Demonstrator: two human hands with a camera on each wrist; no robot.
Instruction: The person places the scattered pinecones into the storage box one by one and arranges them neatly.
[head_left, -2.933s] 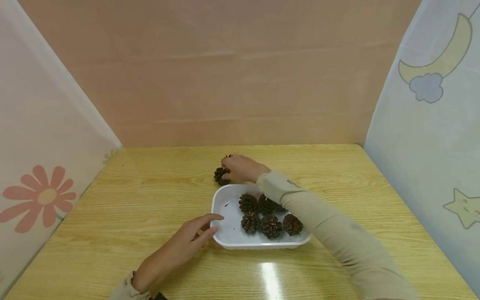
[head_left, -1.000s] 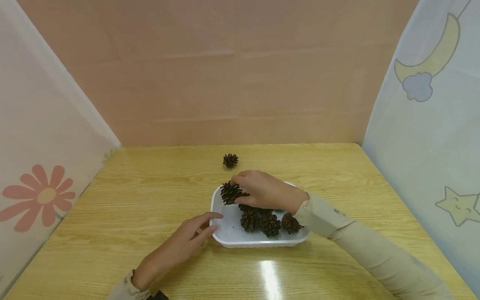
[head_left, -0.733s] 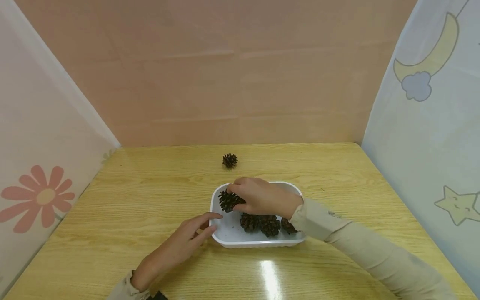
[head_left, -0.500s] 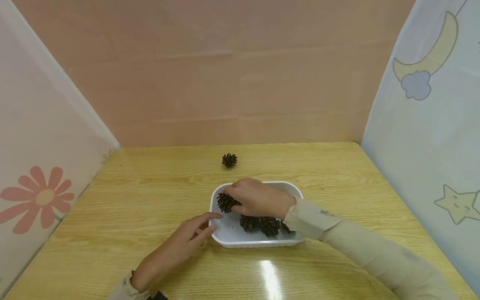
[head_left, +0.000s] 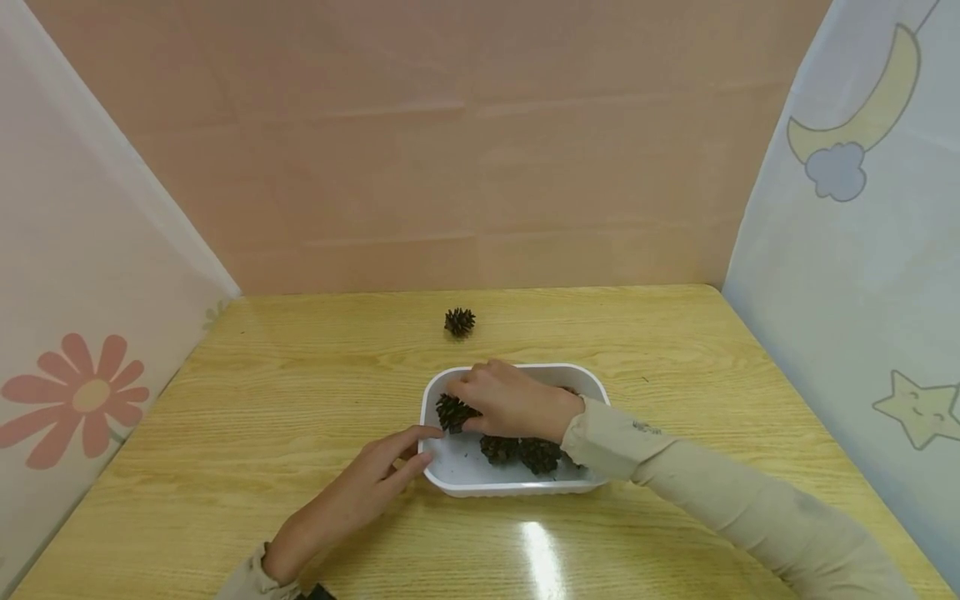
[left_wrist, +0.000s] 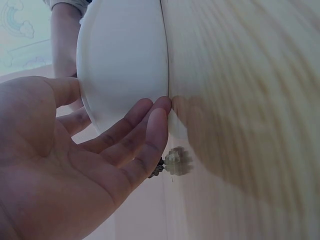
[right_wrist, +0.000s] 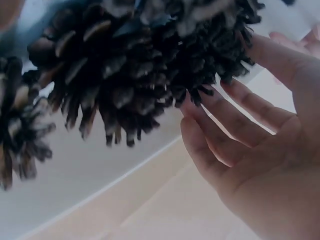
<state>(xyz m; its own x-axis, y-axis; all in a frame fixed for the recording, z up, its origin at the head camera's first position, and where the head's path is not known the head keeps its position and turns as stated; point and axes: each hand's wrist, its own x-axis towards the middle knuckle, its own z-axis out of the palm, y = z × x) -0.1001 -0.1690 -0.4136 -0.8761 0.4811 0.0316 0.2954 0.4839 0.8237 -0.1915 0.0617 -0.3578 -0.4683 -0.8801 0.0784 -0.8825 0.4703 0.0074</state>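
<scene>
My right hand (head_left: 513,402) reaches into the white plastic tray (head_left: 517,488) and grips a pine cone (head_left: 454,413) at the tray's left end. The right wrist view shows its fingertips against the scales of a pine cone (right_wrist: 200,60). My left hand (head_left: 372,477) holds the tray's left rim; the left wrist view has thumb and forefinger over the rim and the other fingers along the outer wall (left_wrist: 125,55). Other pine cones lie in the tray, among them a front one (head_left: 540,455); my right hand and sleeve partly hide them.
One more pine cone (head_left: 460,322) lies on the wooden table (head_left: 315,375) beyond the tray. A plain peach cloth (head_left: 480,167) hangs behind the table. Printed cloths stand at the left (head_left: 82,250) and right (head_left: 847,275) sides.
My right hand took a pine cone from the table behind the tray, brought it over the rim, and lowered it into the left end. My left hand stayed at the rim.
</scene>
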